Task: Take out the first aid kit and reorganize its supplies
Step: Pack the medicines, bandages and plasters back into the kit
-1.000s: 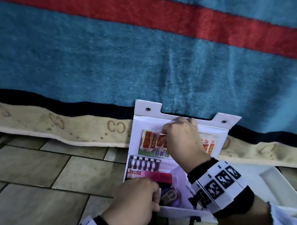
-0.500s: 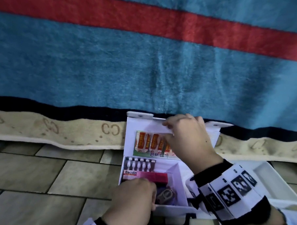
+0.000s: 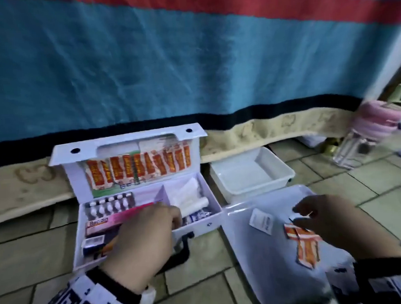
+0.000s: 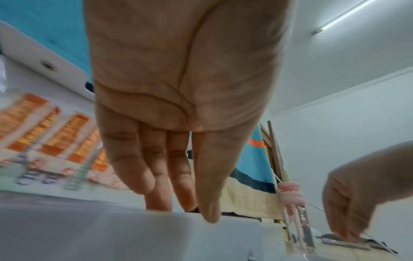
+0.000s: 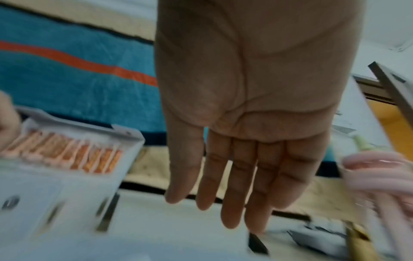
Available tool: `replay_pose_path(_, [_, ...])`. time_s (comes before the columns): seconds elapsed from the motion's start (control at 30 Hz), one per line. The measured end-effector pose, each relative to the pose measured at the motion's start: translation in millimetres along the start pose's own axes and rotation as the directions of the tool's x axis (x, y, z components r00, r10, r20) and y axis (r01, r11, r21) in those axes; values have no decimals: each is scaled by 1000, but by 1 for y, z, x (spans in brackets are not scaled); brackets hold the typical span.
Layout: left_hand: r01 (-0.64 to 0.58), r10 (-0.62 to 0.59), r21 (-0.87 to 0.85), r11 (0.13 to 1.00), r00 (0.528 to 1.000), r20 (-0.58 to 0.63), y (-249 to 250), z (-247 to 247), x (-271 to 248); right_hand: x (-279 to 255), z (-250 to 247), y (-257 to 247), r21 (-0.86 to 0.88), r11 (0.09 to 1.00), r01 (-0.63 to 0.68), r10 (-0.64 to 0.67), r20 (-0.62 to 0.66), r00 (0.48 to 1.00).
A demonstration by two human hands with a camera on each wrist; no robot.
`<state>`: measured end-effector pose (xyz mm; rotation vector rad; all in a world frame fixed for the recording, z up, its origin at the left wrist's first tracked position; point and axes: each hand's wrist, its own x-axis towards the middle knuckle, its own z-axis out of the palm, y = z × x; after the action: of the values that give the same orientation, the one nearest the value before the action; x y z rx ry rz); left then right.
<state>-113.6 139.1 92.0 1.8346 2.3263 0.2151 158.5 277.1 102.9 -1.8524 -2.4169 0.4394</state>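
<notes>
Kit (image 3: 198, 225) out and open on floor, sorting under way: left hand (image 3: 141, 241) rests relaxed over boxes, right hand (image 3: 331, 219) released above plasters (image 3: 306, 246) on lid (image 3: 245, 253).

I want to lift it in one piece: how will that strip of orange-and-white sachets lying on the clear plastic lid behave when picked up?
The orange-and-white sachet strip looks thin and flat, so probably light and floppy. Already bent midway, it would likely fold there.

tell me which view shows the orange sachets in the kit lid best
The head view: the row of orange-and-white paper sachets stands whole and fairly sharp in the white first aid kit's open lid. The left wrist view shows a blurred few beside the left hand; the right wrist view shows them small and smeared.
</notes>
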Motion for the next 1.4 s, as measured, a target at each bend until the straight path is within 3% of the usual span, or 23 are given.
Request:
replay_pose_path(0.1, [-29,29,-9,1000,999,-15,16,6,10,-15,18,37,-152,988,-31,56,160,986])
replay_pose_path(0.17, [-10,10,39,999,1000,-6,20,9,15,-19,22,48,-159,987,-19,54,214,975])
replay_pose_path(0.27, [-1,1,146,989,1000,0,23,9,20,-17,18,52,-111,994,-9,34,222,974])
replay_pose_path(0.4, [9,-10,211,978,1000,5,23,8,25,-10,26,50,-234,967,102,-45,240,970])
replay_pose_path(0.6, [10,-10,227,974,1000,-4,26,7,19,-14,49,40,-259,950,176,-134,170,976])
replay_pose_path(0.93, [17,-18,226,974,1000,1,31,6,17,-9,52,38,-279,936,215,-170,178,969])
replay_pose_path(1.2, [55,-53,204,977,998,-19,31,8,15,-5,39,37,-125,972,197,-138,369,919])
replay_pose_path(1.4, [74,-69,195,978,997,-30,33,6,14,-10,55,17,-346,914,210,-141,213,967])
